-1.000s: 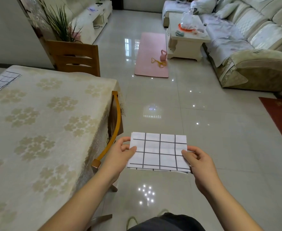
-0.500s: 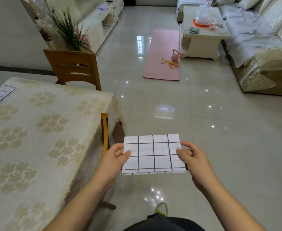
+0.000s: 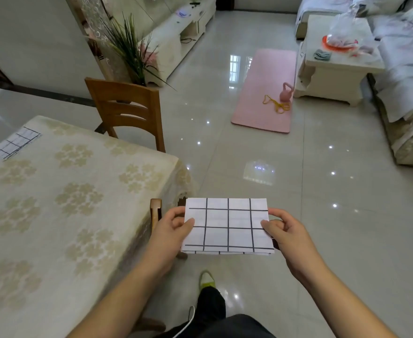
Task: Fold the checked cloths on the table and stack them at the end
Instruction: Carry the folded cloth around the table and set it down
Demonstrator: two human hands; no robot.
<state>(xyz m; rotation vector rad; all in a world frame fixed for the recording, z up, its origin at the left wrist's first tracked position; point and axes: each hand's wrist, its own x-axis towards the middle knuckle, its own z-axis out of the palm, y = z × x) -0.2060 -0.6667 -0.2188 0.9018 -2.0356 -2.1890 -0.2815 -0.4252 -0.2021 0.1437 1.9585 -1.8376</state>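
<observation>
holding a folded checked cloth point(image 3: 227, 226) flat over the floor w/ both hands: left hand point(image 3: 170, 236) & right hand point(image 3: 289, 236) pinch its side edges; table point(image 3: 61, 191) at left w/ another checked cloth point(image 3: 17, 145).

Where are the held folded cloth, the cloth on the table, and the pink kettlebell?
held folded cloth point(image 3: 227, 226), head view, centre of top face
cloth on the table point(image 3: 17, 145), head view, middle
pink kettlebell point(image 3: 286, 93), head view, body
</observation>
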